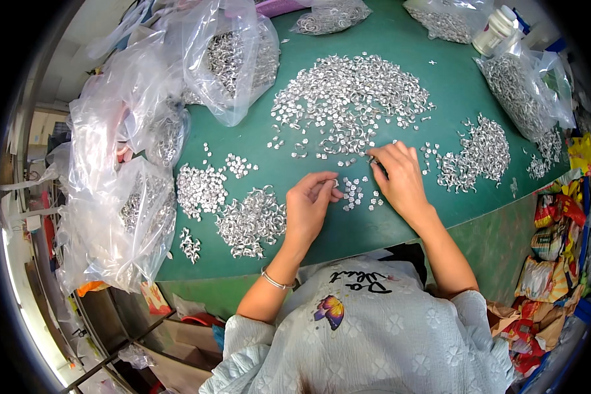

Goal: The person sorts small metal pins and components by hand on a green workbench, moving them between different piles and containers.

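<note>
My left hand (pixel 308 205) is closed in a pinch, with a small silver metal piece (pixel 335 183) showing between thumb and fingers. My right hand (pixel 400 178) has its thumb and fingers curled together at the near edge of a large heap of small silver metal pieces (pixel 354 92); what they grip is too small to make out. Between the hands lies a loose cluster of small flower-shaped silver pieces (pixel 353 194). Just left of my left hand is a heap of curved, hook-like silver pieces (pixel 251 222).
Left on the green table (pixel 335 238) lies a heap of flower-shaped pieces (pixel 200 189). Another curved-piece heap (pixel 476 154) is at right. Clear plastic bags of metal parts (pixel 233 62) line the left and far sides. A white bottle (pixel 494 30) stands far right.
</note>
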`<state>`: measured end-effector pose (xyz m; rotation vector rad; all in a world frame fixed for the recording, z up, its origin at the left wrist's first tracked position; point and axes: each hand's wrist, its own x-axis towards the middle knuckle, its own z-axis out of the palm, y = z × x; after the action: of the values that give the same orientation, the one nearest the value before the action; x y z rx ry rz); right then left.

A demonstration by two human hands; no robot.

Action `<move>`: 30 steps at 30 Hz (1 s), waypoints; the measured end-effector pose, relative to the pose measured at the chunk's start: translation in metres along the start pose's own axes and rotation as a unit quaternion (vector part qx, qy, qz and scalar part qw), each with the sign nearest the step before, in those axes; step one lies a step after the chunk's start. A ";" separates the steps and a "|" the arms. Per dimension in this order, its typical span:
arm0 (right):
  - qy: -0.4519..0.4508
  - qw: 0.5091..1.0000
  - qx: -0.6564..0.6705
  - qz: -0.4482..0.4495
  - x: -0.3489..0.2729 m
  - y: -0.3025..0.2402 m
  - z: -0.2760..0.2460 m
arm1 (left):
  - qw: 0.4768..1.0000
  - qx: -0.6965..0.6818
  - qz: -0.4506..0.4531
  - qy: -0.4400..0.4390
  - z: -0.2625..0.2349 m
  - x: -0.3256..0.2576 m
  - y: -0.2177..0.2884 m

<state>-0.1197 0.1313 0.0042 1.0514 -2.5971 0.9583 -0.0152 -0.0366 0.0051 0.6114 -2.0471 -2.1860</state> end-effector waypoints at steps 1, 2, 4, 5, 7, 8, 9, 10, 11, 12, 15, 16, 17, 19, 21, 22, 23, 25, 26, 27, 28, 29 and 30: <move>-0.007 1.000 -0.020 -0.009 0.001 0.000 0.001 | 1.000 -0.022 0.006 0.004 -0.001 0.000 -0.002; -0.016 0.999 -0.041 -0.017 0.001 0.001 0.001 | 0.999 -0.040 -0.002 -0.005 -0.002 -0.001 0.000; -0.027 0.996 -0.072 -0.038 0.001 0.001 0.002 | 0.997 -0.077 -0.019 -0.023 -0.001 -0.002 0.004; -0.030 0.995 -0.080 -0.051 0.002 0.001 0.004 | 0.994 -0.100 -0.031 -0.026 -0.001 -0.003 0.005; -0.034 0.994 -0.087 -0.056 0.002 0.000 0.005 | 0.987 -0.146 -0.052 -0.034 0.001 -0.004 0.004; -0.033 0.995 -0.086 -0.049 0.002 0.000 0.004 | 0.986 -0.154 -0.046 -0.037 0.001 -0.005 0.003; -0.033 0.995 -0.085 -0.041 0.003 0.001 0.002 | 0.985 -0.162 -0.039 -0.040 0.000 -0.007 0.000; -0.024 0.997 -0.068 -0.031 0.002 0.002 0.001 | 0.984 -0.170 -0.032 -0.043 -0.001 -0.009 -0.001; -0.020 0.997 -0.064 -0.034 0.001 0.000 0.001 | 0.984 -0.168 -0.039 -0.044 -0.001 -0.009 -0.002; -0.015 0.997 -0.060 -0.036 0.001 -0.002 0.000 | 0.984 -0.165 -0.045 -0.045 -0.002 -0.010 -0.003; -0.023 0.996 -0.074 -0.041 0.004 -0.003 0.002 | 0.982 -0.171 -0.057 -0.046 -0.003 -0.013 -0.003; -0.029 0.995 -0.083 -0.043 0.005 -0.002 0.004 | 0.981 -0.176 -0.060 -0.046 -0.004 -0.014 -0.003; -0.028 0.995 -0.086 -0.033 0.006 -0.001 0.005 | 0.981 -0.179 -0.058 -0.049 -0.005 -0.015 -0.003; -0.027 0.995 -0.093 -0.013 0.005 0.001 0.008 | 0.980 -0.186 -0.054 -0.054 -0.006 -0.016 -0.003; -0.033 0.994 -0.108 -0.007 0.004 0.002 0.008 | 0.980 -0.184 -0.052 -0.053 -0.006 -0.017 -0.002; -0.036 0.993 -0.115 -0.004 0.004 0.003 0.008 | 0.981 -0.182 -0.050 -0.053 -0.007 -0.018 -0.001; -0.033 0.994 -0.100 -0.010 0.005 0.002 0.008 | 0.980 -0.187 -0.048 -0.054 -0.007 -0.018 -0.003; -0.025 0.997 -0.069 -0.021 0.006 0.002 0.008 | 0.978 -0.196 -0.042 -0.057 -0.009 -0.019 -0.007; -0.036 0.999 -0.012 0.015 0.006 0.000 0.005 | 0.988 -0.147 -0.031 -0.034 -0.009 -0.019 -0.007; -0.048 0.997 0.045 0.051 0.004 -0.003 0.001 | 0.995 -0.097 -0.020 -0.012 -0.009 -0.021 -0.008; -0.059 0.989 0.102 0.086 0.002 -0.006 -0.003 | 0.999 -0.047 -0.009 0.011 -0.009 -0.021 -0.008; -0.091 0.969 0.174 0.148 -0.001 -0.009 -0.006 | 0.999 0.034 0.031 0.024 -0.009 -0.022 -0.006; -0.121 0.939 0.244 0.208 -0.006 -0.013 -0.009 | 0.990 0.115 0.070 0.036 -0.010 -0.022 -0.003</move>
<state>-0.1074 0.1336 0.0157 0.7500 -2.9326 1.7429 0.0090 -0.0380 0.0072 0.5396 -2.2473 -1.8399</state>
